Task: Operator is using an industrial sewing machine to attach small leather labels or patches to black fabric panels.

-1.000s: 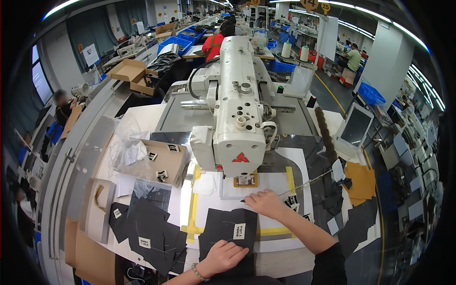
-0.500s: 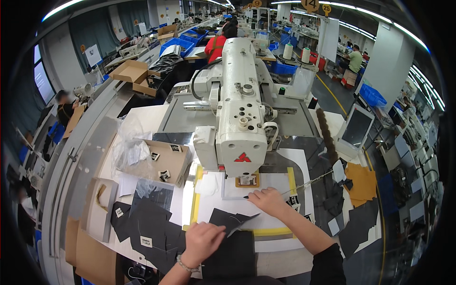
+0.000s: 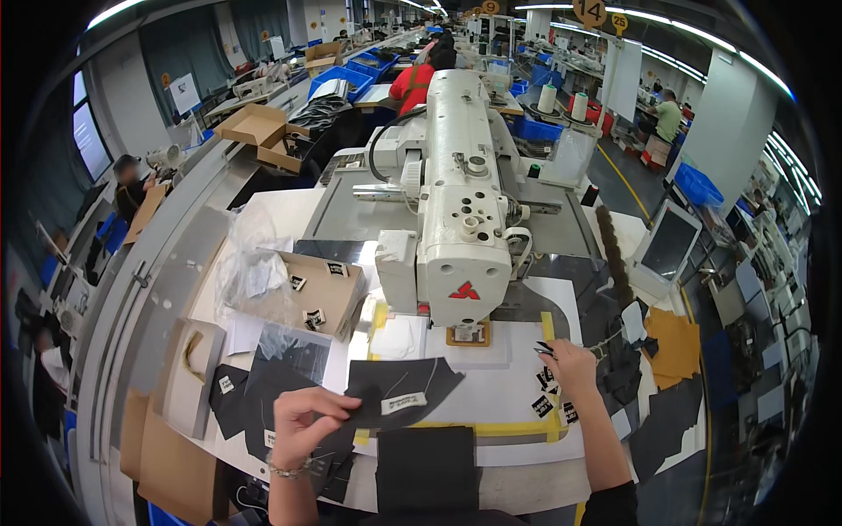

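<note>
Head view: dark cloth [image 3: 373, 381]; pale label [image 3: 403, 402]

Pale table [image 3: 517, 486], black fabric stack [image 3: 427, 469], orange cloth [image 3: 673, 351], open box [image 3: 347, 314]

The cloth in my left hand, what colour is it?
The cloth is dark grey, best seen in the head view.

Dark cloth [image 3: 399, 386] near sewing machine [image 3: 463, 197]
</note>
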The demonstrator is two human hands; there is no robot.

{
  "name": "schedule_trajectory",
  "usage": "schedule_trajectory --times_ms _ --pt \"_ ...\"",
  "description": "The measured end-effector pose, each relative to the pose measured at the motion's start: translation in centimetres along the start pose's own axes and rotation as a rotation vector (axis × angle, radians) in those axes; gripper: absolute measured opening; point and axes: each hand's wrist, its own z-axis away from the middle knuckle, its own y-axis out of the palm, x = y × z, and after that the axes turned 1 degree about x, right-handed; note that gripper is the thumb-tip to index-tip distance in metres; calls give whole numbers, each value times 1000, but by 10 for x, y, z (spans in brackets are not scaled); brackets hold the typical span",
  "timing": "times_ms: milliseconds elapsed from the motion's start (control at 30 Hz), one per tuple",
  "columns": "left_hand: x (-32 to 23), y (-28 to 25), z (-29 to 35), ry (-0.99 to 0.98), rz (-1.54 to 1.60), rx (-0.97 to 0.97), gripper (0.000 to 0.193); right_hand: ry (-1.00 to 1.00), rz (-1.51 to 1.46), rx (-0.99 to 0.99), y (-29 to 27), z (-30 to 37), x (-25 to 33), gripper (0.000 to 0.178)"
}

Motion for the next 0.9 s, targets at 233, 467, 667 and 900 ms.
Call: schedule_trajectory --times_ms 233,467,667,900 --pt "-20 -74 56 -348 -258 -194 14 360 -99 -45 -13 30 -30 24" --pt "30 -55 84 -566 -771 -117 54 550 -144 -113 -20 52 -33 22" --pt "56 -35 64 -474 -781 -51 61 634 -162 -75 -19 53 -32 29" --pt "68 -35 58 -387 -987 132 39 643 -116 -150 -3 66 -36 32"
